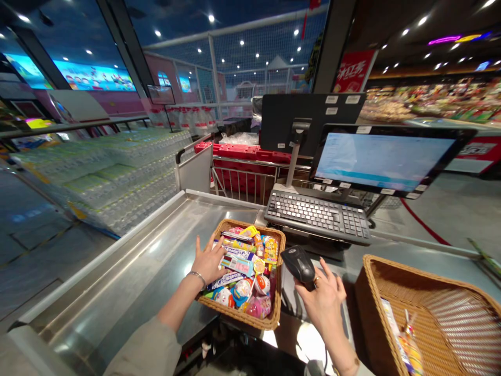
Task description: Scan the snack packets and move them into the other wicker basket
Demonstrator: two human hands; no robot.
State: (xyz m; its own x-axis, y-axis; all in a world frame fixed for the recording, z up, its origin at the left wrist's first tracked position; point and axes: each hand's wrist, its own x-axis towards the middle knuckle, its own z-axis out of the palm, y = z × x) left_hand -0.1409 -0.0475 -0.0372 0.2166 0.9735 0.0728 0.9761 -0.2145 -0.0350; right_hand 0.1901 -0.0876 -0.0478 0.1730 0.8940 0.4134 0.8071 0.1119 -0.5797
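A wicker basket [282, 243] full of packaged sweets stands on the metal counter. My left hand [209, 261] reaches over its left side, fingers spread, the fingertips at the blue-and-white wrapped candy sticks [238, 254]. Nothing is visibly gripped there. Round toys or candy eggs [243, 288] lie toward the near end of the basket. To the right of it, my right hand [323, 295] is closed around the handle of a black barcode scanner [299, 262]. The scanner's head points left toward the basket, while its grip is mostly hidden by my fingers.
Behind the scanner are a black keyboard [317, 213] and a lit monitor [385, 159]. A second wicker basket [442, 308] at the right holds a few wrapped items [409, 347]. The metal counter [156, 256] has a raised left edge. Stacked bottle packs [113, 172] stand beyond it.
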